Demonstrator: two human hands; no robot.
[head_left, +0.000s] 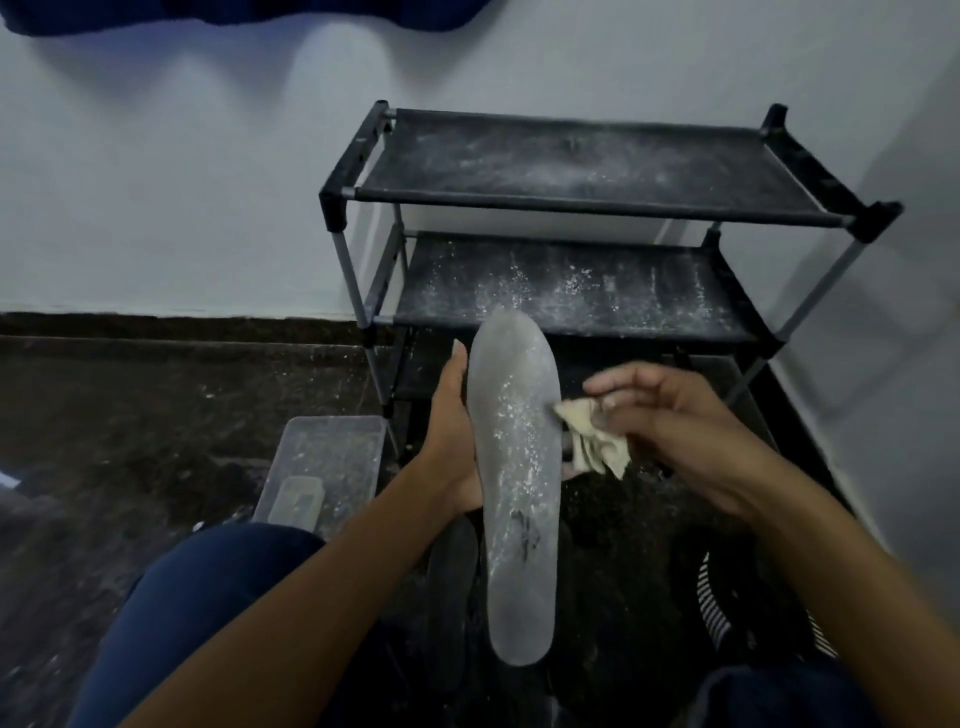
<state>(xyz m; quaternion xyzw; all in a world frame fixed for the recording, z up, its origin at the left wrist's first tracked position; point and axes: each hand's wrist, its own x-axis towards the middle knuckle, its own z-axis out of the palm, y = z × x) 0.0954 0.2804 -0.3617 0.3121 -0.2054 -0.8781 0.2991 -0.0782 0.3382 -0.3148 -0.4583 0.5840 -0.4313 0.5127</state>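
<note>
A long grey shoe insole (514, 467), dusted with white powder and bearing a dark mark near its heel, stands lengthwise in front of me. My left hand (452, 441) holds it from the left and underneath, thumb up along its edge. My right hand (670, 421) pinches a crumpled beige cloth (592, 436) whose tip touches the insole's right edge.
A black shoe rack (587, 208) with powder-dusted fabric shelves stands against the white wall ahead. A clear plastic box (322, 467) with a small item inside sits on the dark floor at left. A dark shoe (452, 587) lies below the insole. A striped object (717, 618) is at right.
</note>
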